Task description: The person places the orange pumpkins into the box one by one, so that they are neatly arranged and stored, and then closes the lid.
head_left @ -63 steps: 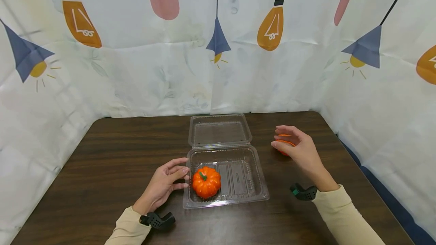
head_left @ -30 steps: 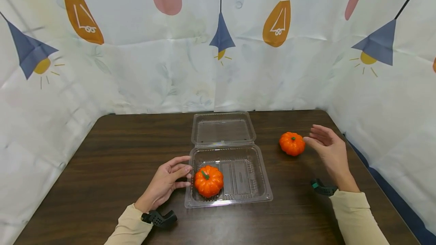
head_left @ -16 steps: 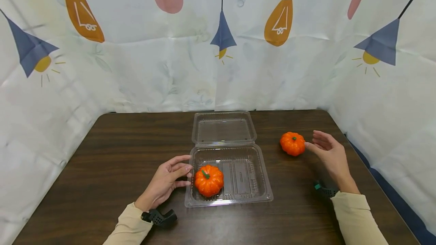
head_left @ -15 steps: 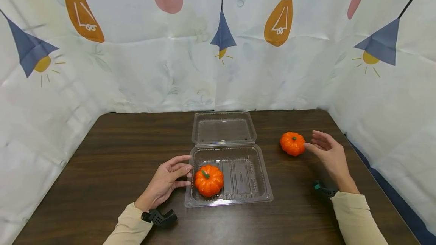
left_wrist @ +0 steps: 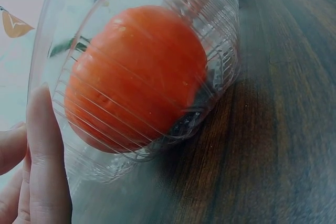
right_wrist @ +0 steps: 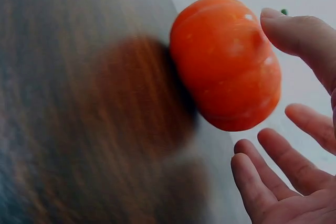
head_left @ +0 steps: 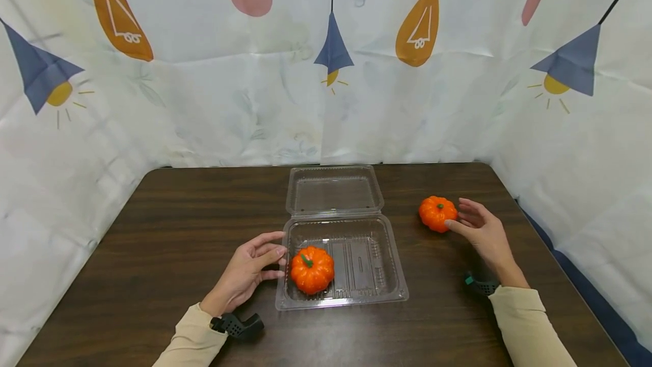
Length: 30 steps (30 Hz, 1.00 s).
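In the head view a small orange pumpkin with a green stem sits in the left part of a clear plastic clamshell box. My left hand rests its relaxed fingers against the box's left edge; the left wrist view shows the pumpkin through the ribbed wall. A second orange pumpkin stands on the table right of the box. Beside it is my right hand, fingers spread and thumb nearest the pumpkin. In the right wrist view the thumb overlaps this pumpkin; contact is unclear.
The box's lid lies folded back toward the far edge of the dark wooden table. A white curtain printed with lamps and bulbs surrounds the table at the back and sides.
My right hand first covered the right pumpkin, then drew back to the right, and now has come slightly back toward it. The left hand has kept its place at the box.
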Motion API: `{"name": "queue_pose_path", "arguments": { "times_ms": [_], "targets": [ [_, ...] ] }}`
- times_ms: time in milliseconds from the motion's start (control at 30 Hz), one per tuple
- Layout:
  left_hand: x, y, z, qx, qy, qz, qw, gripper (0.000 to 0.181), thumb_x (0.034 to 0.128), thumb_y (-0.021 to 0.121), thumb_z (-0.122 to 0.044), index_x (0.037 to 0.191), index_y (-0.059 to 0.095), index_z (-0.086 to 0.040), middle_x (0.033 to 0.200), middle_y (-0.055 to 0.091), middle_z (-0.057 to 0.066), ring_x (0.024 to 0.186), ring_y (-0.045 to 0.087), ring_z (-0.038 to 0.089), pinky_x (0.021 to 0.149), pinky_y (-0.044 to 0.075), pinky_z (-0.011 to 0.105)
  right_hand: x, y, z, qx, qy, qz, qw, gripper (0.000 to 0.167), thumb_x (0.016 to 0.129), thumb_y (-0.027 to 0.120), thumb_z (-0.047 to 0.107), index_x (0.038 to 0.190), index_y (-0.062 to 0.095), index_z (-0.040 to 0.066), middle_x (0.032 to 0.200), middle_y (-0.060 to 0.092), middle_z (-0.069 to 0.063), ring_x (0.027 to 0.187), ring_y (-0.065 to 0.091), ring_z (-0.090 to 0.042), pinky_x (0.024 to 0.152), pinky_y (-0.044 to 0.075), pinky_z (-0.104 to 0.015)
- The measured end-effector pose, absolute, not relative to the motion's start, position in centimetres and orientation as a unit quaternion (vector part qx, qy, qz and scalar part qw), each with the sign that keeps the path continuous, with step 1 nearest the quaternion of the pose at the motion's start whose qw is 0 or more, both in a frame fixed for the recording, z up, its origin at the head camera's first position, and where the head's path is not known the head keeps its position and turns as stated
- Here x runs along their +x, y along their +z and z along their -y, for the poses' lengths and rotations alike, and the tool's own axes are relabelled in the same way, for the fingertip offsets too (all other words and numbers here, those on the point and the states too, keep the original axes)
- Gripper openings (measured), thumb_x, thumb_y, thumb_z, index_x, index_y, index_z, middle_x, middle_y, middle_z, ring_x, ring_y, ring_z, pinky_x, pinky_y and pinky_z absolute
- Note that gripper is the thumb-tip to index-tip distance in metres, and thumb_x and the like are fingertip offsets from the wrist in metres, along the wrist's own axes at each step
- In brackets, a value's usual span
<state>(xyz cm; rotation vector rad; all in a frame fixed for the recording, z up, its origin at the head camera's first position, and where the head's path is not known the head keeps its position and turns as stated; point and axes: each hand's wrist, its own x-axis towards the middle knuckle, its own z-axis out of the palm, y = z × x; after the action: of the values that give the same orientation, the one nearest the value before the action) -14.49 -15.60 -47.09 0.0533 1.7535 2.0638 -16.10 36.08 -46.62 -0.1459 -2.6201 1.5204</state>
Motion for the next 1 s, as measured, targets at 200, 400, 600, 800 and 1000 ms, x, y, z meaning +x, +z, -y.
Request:
{"name": "queue_pose_path", "arguments": {
  "times_ms": [200,400,600,800,1000],
  "targets": [
    [-14.54,-47.12,15.62,0.021,0.745,-0.632,0.214,0.049,0.1016,0.067,-0.015,0.146,0.048,-0.006,0.103,0.073,-0.008,0.088,0.07,0.008,0.078,0.066,0.029,-16.19,-46.95,-35.8,-0.055,0.501,0.863,0.039,0.076,0.096,0.075,0.037,0.157,0.04,0.009,0.155,0.048,-0.021,0.106,0.052,0.016,0.086,0.046,0.001],
    [-14.55,-47.18,15.65,0.022,0.745,-0.631,0.215,0.05,0.1015,0.067,-0.015,0.147,0.048,-0.005,0.104,0.073,-0.008,0.089,0.07,0.008,0.079,0.066,0.03,-16.13,-46.91,-35.68,-0.072,0.499,0.863,0.024,0.076,0.095,0.074,0.043,0.156,0.042,0.011,0.156,0.048,-0.019,0.107,0.052,0.014,0.086,0.047,0.0],
    [-14.52,-47.28,15.7,0.026,0.748,-0.627,0.217,0.05,0.1019,0.067,-0.015,0.147,0.047,-0.005,0.104,0.073,-0.008,0.089,0.07,0.008,0.079,0.066,0.029,-16.15,-46.85,-35.6,-0.079,0.479,0.874,0.019,0.075,0.095,0.073,0.047,0.156,0.044,0.014,0.155,0.051,-0.017,0.121,0.056,-0.005,0.084,0.048,-0.004],
    [-14.47,-47.25,15.73,0.027,0.75,-0.624,0.217,0.05,0.1019,0.066,-0.015,0.147,0.047,-0.005,0.104,0.073,-0.008,0.088,0.07,0.007,0.079,0.066,0.029,-16.24,-47.04,-35.72,-0.079,0.471,0.878,0.021,0.072,0.096,0.072,0.045,0.155,0.044,0.014,0.154,0.052,-0.017,0.123,0.055,-0.009,0.083,0.047,-0.003],
    [-14.48,-47.12,15.66,0.022,0.746,-0.629,0.217,0.051,0.1017,0.067,-0.016,0.148,0.047,-0.004,0.104,0.073,-0.008,0.089,0.07,0.008,0.079,0.066,0.029,-16.22,-47.06,-35.76,-0.081,0.469,0.879,0.026,0.071,0.096,0.073,0.044,0.155,0.045,0.015,0.153,0.053,-0.017,0.113,0.052,0.005,0.082,0.047,-0.004]
  ]
}}
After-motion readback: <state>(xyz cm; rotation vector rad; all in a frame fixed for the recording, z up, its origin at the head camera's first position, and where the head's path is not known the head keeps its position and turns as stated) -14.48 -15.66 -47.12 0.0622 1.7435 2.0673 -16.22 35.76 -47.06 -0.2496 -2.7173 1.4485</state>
